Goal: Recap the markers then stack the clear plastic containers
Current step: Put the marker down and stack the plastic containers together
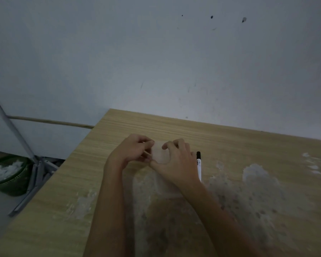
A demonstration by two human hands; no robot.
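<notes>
A small clear plastic container (160, 152) sits on the wooden table (93, 173), held between both hands. My left hand (132, 151) grips its left side with fingertips curled over the rim. My right hand (176, 160) clasps its right side, thumb and fingers around it. A white marker with a black cap (198, 165) lies on the table just right of my right hand, cap pointing away from me. The container is blurred and partly hidden by my fingers.
Pale worn patches (256, 180) mark the tabletop to the right. The table butts against a grey wall (156, 62). Off the table's left edge stand a grey metal stand (35, 169) and a green basket of white scraps (7, 173).
</notes>
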